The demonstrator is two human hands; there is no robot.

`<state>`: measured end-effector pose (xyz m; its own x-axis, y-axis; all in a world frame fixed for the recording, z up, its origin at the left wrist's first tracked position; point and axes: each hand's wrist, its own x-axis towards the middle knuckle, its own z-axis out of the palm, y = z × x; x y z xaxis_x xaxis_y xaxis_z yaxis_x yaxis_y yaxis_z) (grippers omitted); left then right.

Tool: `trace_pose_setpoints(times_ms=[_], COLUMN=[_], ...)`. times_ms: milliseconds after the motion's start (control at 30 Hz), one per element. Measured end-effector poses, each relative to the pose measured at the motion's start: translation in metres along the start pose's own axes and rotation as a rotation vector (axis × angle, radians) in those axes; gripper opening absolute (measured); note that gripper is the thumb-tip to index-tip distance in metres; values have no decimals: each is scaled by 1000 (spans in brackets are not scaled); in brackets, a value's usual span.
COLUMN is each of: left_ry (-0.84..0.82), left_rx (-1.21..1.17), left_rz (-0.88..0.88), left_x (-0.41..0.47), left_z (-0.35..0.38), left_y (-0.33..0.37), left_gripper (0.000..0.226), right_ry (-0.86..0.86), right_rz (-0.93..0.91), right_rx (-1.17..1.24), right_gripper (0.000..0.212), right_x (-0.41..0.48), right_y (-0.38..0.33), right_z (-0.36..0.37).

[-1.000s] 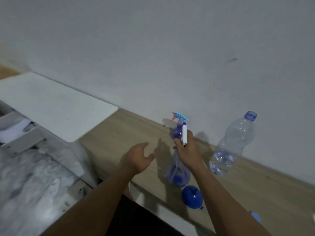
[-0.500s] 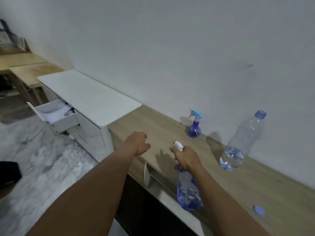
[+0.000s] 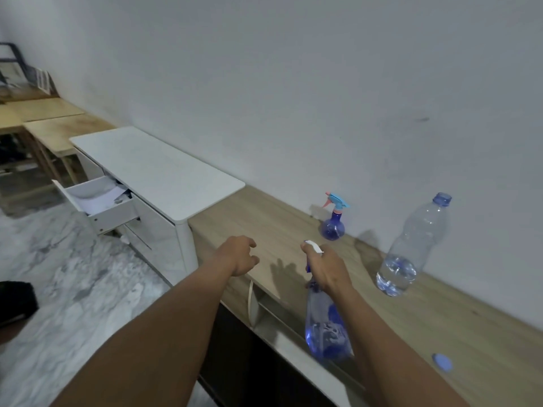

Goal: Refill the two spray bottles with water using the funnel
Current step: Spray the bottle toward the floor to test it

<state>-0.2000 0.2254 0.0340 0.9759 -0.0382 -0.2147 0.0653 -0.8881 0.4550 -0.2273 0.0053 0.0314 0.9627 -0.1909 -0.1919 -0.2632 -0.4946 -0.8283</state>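
Gripping the tall translucent blue plastic spray bottle (image 3: 324, 330) just under its white trigger head (image 3: 313, 247), the right hand (image 3: 326, 270) has its fingers curled round the neck. The bottle's long axis runs close to upright, head toward the wall and base at the front edge of the long light-wood counter (image 3: 264, 218) (whether the base rests on that edge or hangs just off it I cannot tell). The left hand (image 3: 238, 255) hovers over the counter to the left of the trigger head, near it but apart, fingers loosely curled and holding nothing. That gap is what the next move seems to turn on. The head is still screwed on, so nothing can be poured in yet, and the free left hand is well placed to steady the body or take the head while the other hand twists.

Straight beyond the right hand, close against the wall, stands the small round blue spray bottle (image 3: 333, 227) with a light-blue and pink trigger, upright and with its sprayer on too. To the right of it, and beyond the right hand, the clear plastic water bottle (image 3: 414, 239) stands open-necked with water only in its bottom part; the right arm is the nearer to it. A small round blue cap (image 3: 442, 362), probably its lid, lies on the counter beside the right forearm. No funnel shows anywhere in view.
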Motion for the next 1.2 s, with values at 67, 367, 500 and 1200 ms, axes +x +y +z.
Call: trace_pose_setpoints(times_ms=[67,367,500,1200], left_ry=[-17,-244,-227,-102], left_rx=[-41,-270,-364,-370], left_rz=[23,144,239,416], left_x=[-2,19,55,340], left_z=[3,16,13,37], left_y=[12,66,69,41], left_gripper=[56,74,74,57], right_ry=[19,91,103,333], right_rz=[-57,-254,-302,-79], right_rx=[16,125,83,90], right_gripper=[52,24,28,13], right_x=[3,42,79,315], right_y=[-7,-48,-60,-72], right_z=[-5,-21,-18,40])
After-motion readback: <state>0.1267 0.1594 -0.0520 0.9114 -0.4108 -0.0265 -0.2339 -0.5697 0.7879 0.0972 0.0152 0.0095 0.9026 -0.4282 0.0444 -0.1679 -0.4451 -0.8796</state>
